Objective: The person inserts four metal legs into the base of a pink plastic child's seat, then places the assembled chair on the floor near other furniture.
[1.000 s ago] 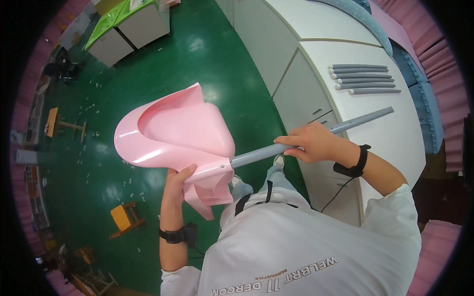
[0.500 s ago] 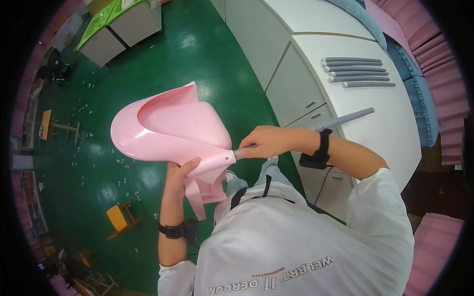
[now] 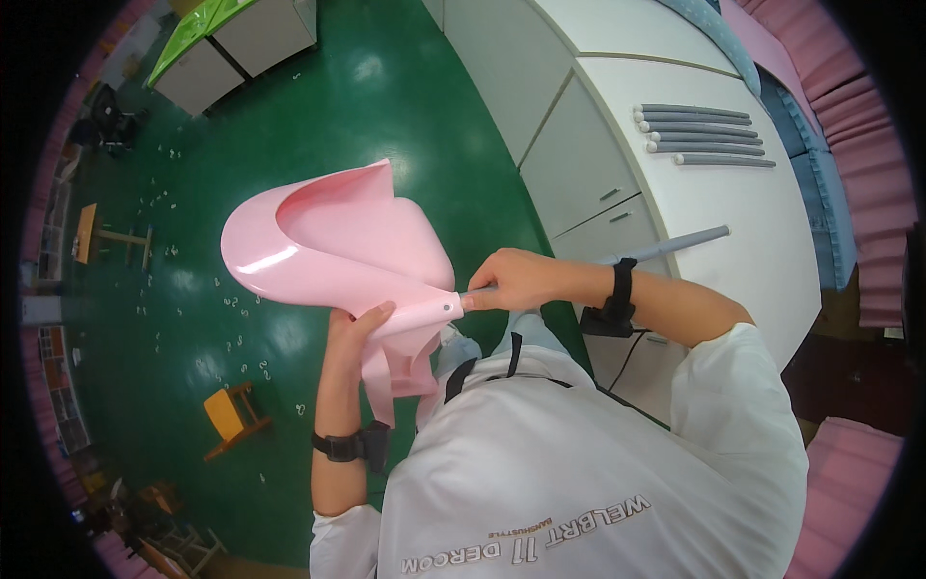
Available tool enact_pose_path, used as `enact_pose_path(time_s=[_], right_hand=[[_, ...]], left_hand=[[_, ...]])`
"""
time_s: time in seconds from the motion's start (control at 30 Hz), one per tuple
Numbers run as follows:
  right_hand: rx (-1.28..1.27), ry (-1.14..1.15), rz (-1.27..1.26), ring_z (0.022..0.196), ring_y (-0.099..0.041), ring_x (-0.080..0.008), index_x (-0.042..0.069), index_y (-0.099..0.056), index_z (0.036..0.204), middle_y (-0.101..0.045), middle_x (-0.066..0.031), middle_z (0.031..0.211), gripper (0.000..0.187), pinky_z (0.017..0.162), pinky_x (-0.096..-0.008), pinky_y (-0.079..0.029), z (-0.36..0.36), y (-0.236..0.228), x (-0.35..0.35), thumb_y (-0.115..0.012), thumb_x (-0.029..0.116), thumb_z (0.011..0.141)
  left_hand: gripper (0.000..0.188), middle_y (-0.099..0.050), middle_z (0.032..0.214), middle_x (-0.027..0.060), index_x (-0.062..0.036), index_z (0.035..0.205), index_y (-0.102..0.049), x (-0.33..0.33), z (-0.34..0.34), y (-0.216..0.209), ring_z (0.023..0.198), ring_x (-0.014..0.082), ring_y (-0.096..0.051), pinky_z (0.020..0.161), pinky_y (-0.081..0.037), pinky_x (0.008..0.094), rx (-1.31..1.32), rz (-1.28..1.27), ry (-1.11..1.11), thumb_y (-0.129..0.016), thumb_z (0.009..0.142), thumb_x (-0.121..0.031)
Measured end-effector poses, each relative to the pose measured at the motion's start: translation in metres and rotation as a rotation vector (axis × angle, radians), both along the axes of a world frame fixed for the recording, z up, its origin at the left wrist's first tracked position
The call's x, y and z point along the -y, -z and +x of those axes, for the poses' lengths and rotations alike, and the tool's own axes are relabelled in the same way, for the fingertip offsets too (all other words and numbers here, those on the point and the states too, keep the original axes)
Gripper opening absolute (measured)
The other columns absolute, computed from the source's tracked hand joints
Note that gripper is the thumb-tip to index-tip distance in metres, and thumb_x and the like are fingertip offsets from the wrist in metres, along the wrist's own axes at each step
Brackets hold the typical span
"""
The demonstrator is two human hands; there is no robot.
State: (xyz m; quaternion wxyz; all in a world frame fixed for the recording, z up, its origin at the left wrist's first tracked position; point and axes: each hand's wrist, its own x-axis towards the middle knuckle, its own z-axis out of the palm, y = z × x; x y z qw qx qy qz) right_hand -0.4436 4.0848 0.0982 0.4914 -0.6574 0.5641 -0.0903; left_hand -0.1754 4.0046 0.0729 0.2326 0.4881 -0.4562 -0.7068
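A pink moulded plastic shell (image 3: 376, 236), which looks like a small chair seat, is held up in front of me, tilted on its side. My left hand (image 3: 357, 333) supports it from below, thumb pressed on the pink plastic near its socket arm. My right hand (image 3: 516, 280) is closed around a grey tube (image 3: 675, 244), whose near end meets the shell's socket (image 3: 448, 308); how deep it sits is hidden. Behind my right forearm the tube runs on, its far end over the white countertop.
Several grey tubes with white end caps (image 3: 702, 132) lie in a row on the white countertop (image 3: 762, 217) to the right. Cabinet doors (image 3: 584, 154) stand beneath it. On the green floor (image 3: 463, 106) at the left is a small yellow chair (image 3: 227, 413).
The tube's far end has swung slightly nearer to me over the countertop. Both hands keep their holds, and the pink shell has shifted only a little.
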Motion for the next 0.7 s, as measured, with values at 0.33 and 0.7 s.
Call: enact_pose_path(time_s=[0.33,0.7], right_hand=[[0.252,-0.073,0.351,0.047,-0.045,-0.0165,0.005,-0.055,0.079,-0.048,-0.0021,0.059,0.043,0.045,-0.0328,-0.038,0.01,0.019,0.005,-0.039,0.04,0.098],[-0.105,-0.064,-0.089,0.078,-0.06,-0.0385,0.003,-0.044,0.129,-0.063,-0.0216,0.085,0.052,0.07,-0.0447,-0.047,0.027,-0.018,0.004,-0.027,0.041,0.099]], left_hand=[[0.052,-0.061,0.105,0.0141,0.0076,0.113,-0.054,0.004,-0.002,0.005,0.095,0.0217,-0.06,0.085,-0.045,0.0313,0.046,-0.033,0.066,-0.072,0.072,-0.019],[0.051,-0.061,0.104,0.0158,0.0088,0.111,-0.055,0.011,0.001,0.009,0.094,0.022,-0.06,0.082,-0.047,0.032,-0.005,-0.014,0.0,-0.075,0.07,-0.013]])
